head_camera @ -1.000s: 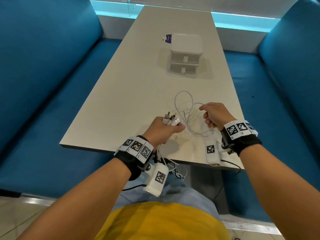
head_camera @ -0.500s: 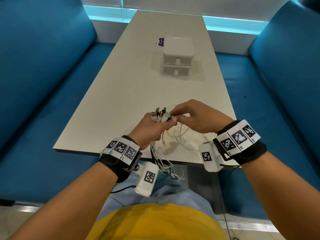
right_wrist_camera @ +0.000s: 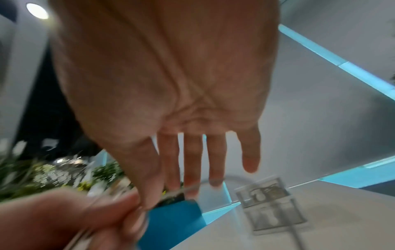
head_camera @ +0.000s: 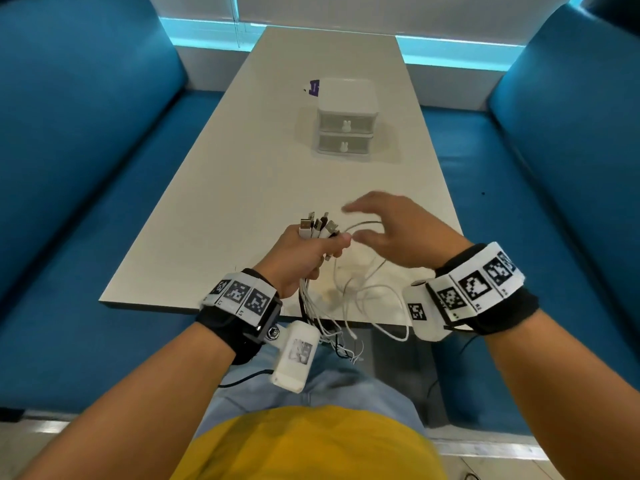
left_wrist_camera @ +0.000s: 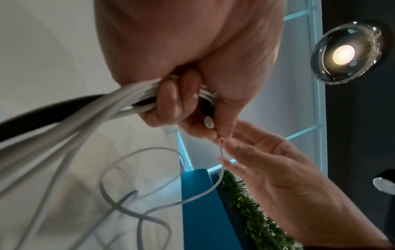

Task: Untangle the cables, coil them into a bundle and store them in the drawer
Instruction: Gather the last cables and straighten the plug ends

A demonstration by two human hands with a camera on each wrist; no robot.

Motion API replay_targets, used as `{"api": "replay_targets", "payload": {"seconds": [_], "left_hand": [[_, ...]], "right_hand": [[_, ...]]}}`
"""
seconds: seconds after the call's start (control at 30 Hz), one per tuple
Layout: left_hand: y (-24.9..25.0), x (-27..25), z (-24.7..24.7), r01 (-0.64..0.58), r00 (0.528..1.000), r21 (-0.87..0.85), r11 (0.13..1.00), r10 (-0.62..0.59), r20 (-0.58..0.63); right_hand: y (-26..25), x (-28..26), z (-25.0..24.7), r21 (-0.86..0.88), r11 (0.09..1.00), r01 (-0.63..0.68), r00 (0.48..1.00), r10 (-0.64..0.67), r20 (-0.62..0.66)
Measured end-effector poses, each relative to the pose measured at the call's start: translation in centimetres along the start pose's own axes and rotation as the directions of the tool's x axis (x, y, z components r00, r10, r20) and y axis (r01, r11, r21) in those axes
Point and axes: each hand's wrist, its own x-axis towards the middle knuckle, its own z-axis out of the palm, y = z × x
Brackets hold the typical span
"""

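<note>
My left hand (head_camera: 308,252) grips a bunch of white and black cables (head_camera: 317,226) in a fist, their USB plugs sticking up above the fingers. The loose lengths (head_camera: 363,289) hang below the fist over the table's near edge. In the left wrist view the cables (left_wrist_camera: 89,106) run out of my left hand (left_wrist_camera: 192,55), and one thin white loop (left_wrist_camera: 213,187) curves past my right hand (left_wrist_camera: 269,162). My right hand (head_camera: 394,230) hovers just right of the fist with fingers straight and spread, its thumb by the loop. The white two-drawer unit (head_camera: 346,119) stands mid-table with both drawers closed.
The long pale table (head_camera: 242,188) runs between blue padded benches (head_camera: 86,168) on both sides. A small purple card (head_camera: 313,87) lies behind the drawer unit. The right wrist view is blurred and shows the drawer unit (right_wrist_camera: 271,203) beyond my right hand's fingers (right_wrist_camera: 192,160).
My right hand, which was pinching at the plug ends against the left fist, has opened and spread its fingers. The left fist still holds the bunch.
</note>
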Motion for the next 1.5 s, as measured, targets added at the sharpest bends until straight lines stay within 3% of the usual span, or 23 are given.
{"api": "replay_targets", "payload": {"seconds": [0.1,0.33,0.53,0.73,0.9,1.03,1.13,1.23,1.37,1.5], "left_hand": [[0.3,0.1,0.3,-0.016,1.000,-0.089,0.996,0.016,-0.010],[-0.2,-0.2,0.0,-0.085,0.996,-0.222,0.971,0.075,-0.056],[-0.1,0.2,0.5,-0.051,0.998,-0.440,0.897,0.057,0.001],[1.7,-0.4,2.5,-0.060,0.998,-0.284,0.957,0.055,-0.027],[4.5,-0.7,3.5,-0.161,0.979,-0.193,0.968,0.182,0.093],[6.4,-1.0,4.3,-0.104,0.959,-0.195,0.975,0.150,0.241],[7.3,-1.5,5.9,-0.032,0.933,-0.247,0.968,0.117,0.340],[8.0,-1.9,8.2,-0.043,0.902,-0.183,0.982,0.118,0.416],[8.6,-3.1,11.4,-0.098,0.847,-0.093,0.991,0.133,0.515],[7.9,-3.9,14.2,-0.153,0.814,-0.021,0.988,0.138,0.565]], "right_hand": [[-0.3,-0.1,0.2,0.009,1.000,-0.028,0.999,0.027,0.045],[0.3,-0.9,-0.1,0.334,0.929,-0.162,0.956,0.231,-0.179],[-1.3,-1.8,1.3,0.654,0.749,-0.103,0.978,0.198,-0.073],[-1.1,-2.9,2.8,0.706,0.699,-0.116,0.980,0.196,-0.034],[1.5,-5.7,2.0,0.569,0.760,-0.315,0.945,0.305,0.116],[5.1,-9.5,2.1,0.341,0.802,-0.490,0.863,0.393,0.316],[7.7,-12.2,2.5,0.272,0.766,-0.582,0.769,0.412,0.488],[10.1,-15.4,3.8,0.171,0.709,-0.684,0.657,0.496,0.568],[14.2,-20.6,6.9,0.125,0.534,-0.836,0.510,0.674,0.534],[18.0,-24.5,11.4,0.266,0.396,-0.879,0.467,0.826,0.316]]}}
